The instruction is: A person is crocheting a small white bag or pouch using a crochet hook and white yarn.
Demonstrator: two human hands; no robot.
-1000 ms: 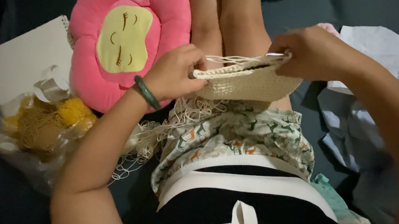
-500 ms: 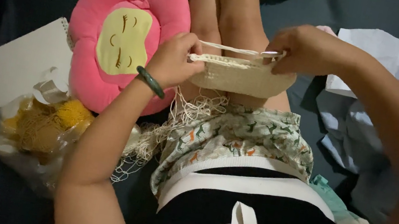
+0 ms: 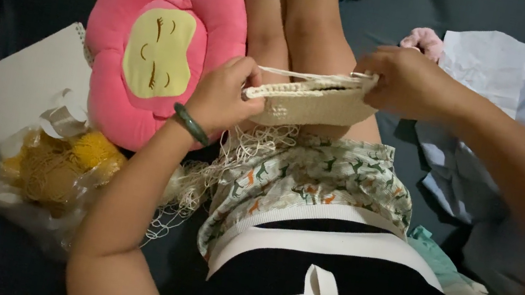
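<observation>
While the left hand and right hand are gripping the cream crochet piece closed-fisted, a stitch row is being worked; the next stitch is calling for steady yarn tension.

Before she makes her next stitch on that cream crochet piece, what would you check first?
1. Left hand grips one end of the cream crochet piece: ok.
2. Right hand grips the other end: ok.
3. Strand stretched between the hands, free of knots: ok.
4. Loose cream yarn on the lap untangled: not ok, it lies in a messy heap.
5. Hook in hand: cannot tell, hidden by fingers.
6. Pink cushion apart from the work: ok.
</observation>
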